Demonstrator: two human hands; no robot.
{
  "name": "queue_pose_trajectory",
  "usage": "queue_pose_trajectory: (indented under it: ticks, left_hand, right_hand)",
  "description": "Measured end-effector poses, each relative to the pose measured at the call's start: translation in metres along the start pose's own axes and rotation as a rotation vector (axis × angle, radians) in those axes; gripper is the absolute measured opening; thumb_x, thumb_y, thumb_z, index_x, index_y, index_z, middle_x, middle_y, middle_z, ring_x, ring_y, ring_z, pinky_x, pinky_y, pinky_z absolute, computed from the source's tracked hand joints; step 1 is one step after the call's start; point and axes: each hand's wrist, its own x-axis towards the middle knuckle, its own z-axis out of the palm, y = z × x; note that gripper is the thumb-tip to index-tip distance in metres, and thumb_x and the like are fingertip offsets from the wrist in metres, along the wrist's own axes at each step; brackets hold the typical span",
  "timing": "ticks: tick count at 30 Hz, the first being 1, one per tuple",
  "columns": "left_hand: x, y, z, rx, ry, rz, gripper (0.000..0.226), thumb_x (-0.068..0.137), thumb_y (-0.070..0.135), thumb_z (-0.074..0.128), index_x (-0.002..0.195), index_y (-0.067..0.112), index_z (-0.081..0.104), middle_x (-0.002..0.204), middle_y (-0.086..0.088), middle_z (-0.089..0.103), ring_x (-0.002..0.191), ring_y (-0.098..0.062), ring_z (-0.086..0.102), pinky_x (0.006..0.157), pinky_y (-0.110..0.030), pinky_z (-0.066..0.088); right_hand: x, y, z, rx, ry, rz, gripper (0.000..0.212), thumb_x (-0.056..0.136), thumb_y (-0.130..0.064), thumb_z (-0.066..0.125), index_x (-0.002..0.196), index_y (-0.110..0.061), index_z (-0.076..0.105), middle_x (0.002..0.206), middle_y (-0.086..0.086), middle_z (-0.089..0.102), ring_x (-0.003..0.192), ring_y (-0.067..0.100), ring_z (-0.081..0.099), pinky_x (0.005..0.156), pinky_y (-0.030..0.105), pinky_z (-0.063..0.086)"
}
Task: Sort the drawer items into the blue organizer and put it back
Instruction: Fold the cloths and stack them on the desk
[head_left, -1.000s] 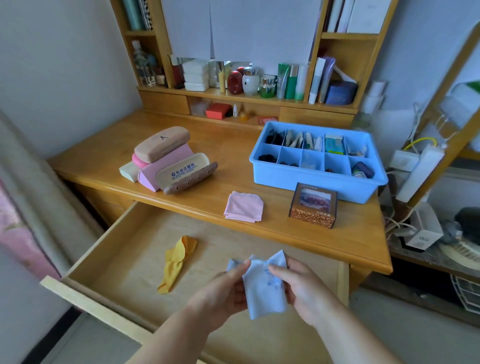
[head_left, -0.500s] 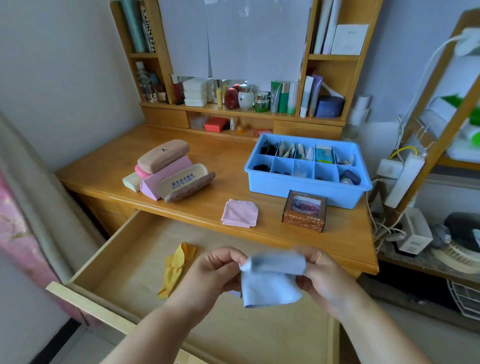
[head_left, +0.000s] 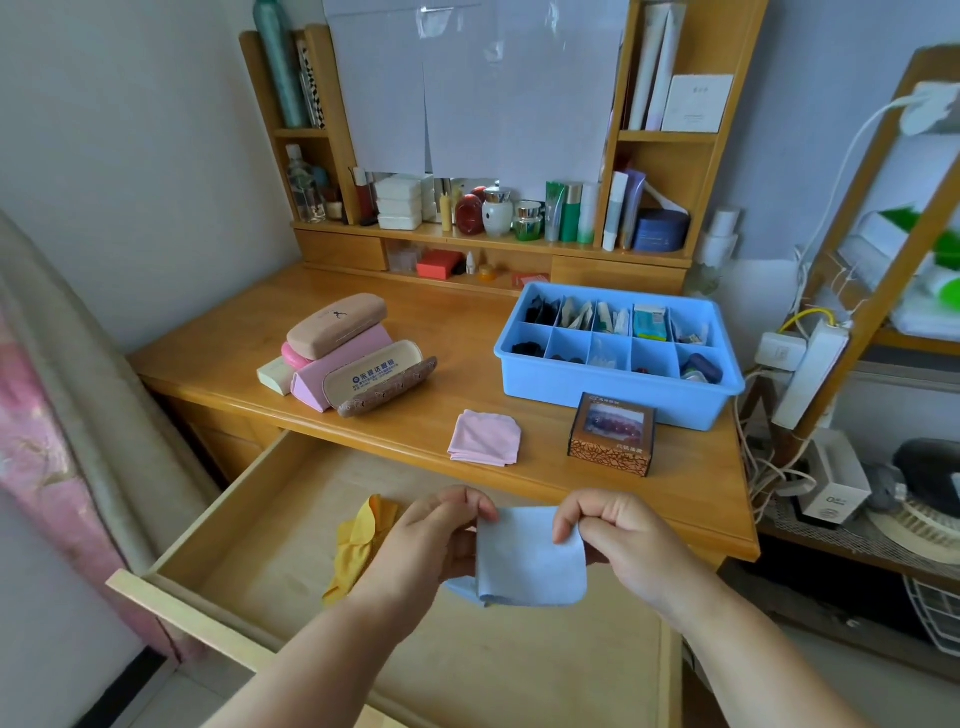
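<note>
A folded light blue cloth (head_left: 530, 564) hangs above the open drawer (head_left: 260, 551). My left hand (head_left: 431, 540) pinches its upper left corner and my right hand (head_left: 618, 535) pinches its upper right corner. A yellow cloth (head_left: 358, 540) lies crumpled in the drawer, partly behind my left hand. The blue organizer (head_left: 613, 387) stands on the desk at the right, with small items in its compartments. A folded pink cloth (head_left: 485, 437) and a brown patterned box (head_left: 613, 434) lie on the desk in front of it.
A pile of glasses cases (head_left: 348, 353) sits on the left of the desk (head_left: 457, 332). Bottles and jars line the back shelf (head_left: 493, 244). A rack with cables and a power strip (head_left: 810, 374) stands to the right. A bed edge runs along the left.
The blue cloth was loose and open between my hands; both hands have folded it into a smaller square and lifted it slightly. The camera view has tilted up.
</note>
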Motion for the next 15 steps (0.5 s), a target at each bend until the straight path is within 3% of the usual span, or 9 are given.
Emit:
queue_pose_trajectory:
  ticks: [2, 4, 7, 9, 11, 13, 15]
  left_hand:
    - [-0.002, -0.004, 0.002, 0.08, 0.021, 0.011, 0.013, 0.079, 0.028, 0.057, 0.071, 0.027, 0.066, 0.067, 0.004, 0.059, 0.064, -0.011, 0.057, 0.058, -0.025, 0.048]
    - [-0.003, -0.01, 0.003, 0.233, 0.019, 0.047, 0.018, 0.083, 0.015, 0.065, 0.071, 0.03, 0.066, 0.063, 0.007, 0.057, 0.06, -0.01, 0.051, 0.058, -0.025, 0.044]
    - [-0.003, -0.015, 0.004, 0.299, -0.038, 0.01, 0.032, 0.086, -0.001, 0.06, 0.074, 0.026, 0.071, 0.066, -0.004, 0.062, 0.062, -0.015, 0.056, 0.061, -0.024, 0.05]
    - [-0.001, -0.016, 0.005, 0.309, -0.043, -0.002, 0.035, 0.086, -0.006, 0.057, 0.081, 0.024, 0.073, 0.072, -0.004, 0.067, 0.064, -0.013, 0.061, 0.062, -0.024, 0.054]
    - [0.005, -0.018, 0.005, 0.259, 0.048, 0.043, 0.041, 0.086, -0.01, 0.055, 0.085, 0.025, 0.075, 0.079, 0.0, 0.069, 0.07, -0.015, 0.062, 0.067, -0.029, 0.057]
    - [0.012, -0.02, 0.004, 0.157, 0.155, 0.09, 0.047, 0.085, -0.014, 0.054, 0.084, 0.027, 0.076, 0.087, 0.005, 0.071, 0.076, -0.015, 0.065, 0.071, -0.029, 0.058]
    - [0.019, -0.023, 0.002, 0.094, 0.203, 0.11, 0.048, 0.085, -0.015, 0.054, 0.085, 0.027, 0.076, 0.093, 0.006, 0.072, 0.081, -0.013, 0.067, 0.072, -0.027, 0.058]
  right_hand:
    - [-0.003, 0.002, 0.001, 0.037, -0.014, 0.01, 0.032, 0.084, -0.01, 0.044, 0.063, -0.017, 0.067, 0.07, -0.001, 0.06, 0.066, 0.008, 0.058, 0.063, 0.019, 0.049]
    - [-0.002, 0.01, 0.002, 0.012, 0.012, 0.033, 0.026, 0.082, -0.025, 0.053, 0.062, -0.017, 0.067, 0.068, -0.003, 0.06, 0.068, 0.011, 0.056, 0.067, 0.027, 0.048]
    - [0.006, 0.024, 0.006, -0.126, 0.073, 0.021, 0.016, 0.085, -0.008, 0.067, 0.073, -0.018, 0.065, 0.066, 0.0, 0.059, 0.065, 0.014, 0.048, 0.065, 0.031, 0.036]
    - [0.013, 0.029, 0.01, -0.119, 0.116, 0.055, 0.026, 0.084, -0.001, 0.066, 0.095, -0.024, 0.066, 0.078, 0.0, 0.067, 0.072, 0.012, 0.057, 0.069, 0.027, 0.041]
    - [0.022, 0.035, 0.012, 0.205, 0.211, 0.149, 0.04, 0.08, -0.004, 0.068, 0.109, -0.03, 0.062, 0.089, 0.003, 0.07, 0.079, 0.012, 0.065, 0.072, 0.027, 0.048]
    - [0.032, 0.038, 0.016, 0.698, 0.197, 0.309, 0.036, 0.074, -0.016, 0.07, 0.11, -0.019, 0.064, 0.096, 0.009, 0.072, 0.08, 0.018, 0.07, 0.065, 0.031, 0.055]
    - [0.04, 0.038, 0.023, 0.812, 0.119, 0.411, 0.031, 0.074, -0.017, 0.067, 0.104, -0.008, 0.066, 0.092, 0.013, 0.073, 0.073, 0.02, 0.071, 0.055, 0.028, 0.056]
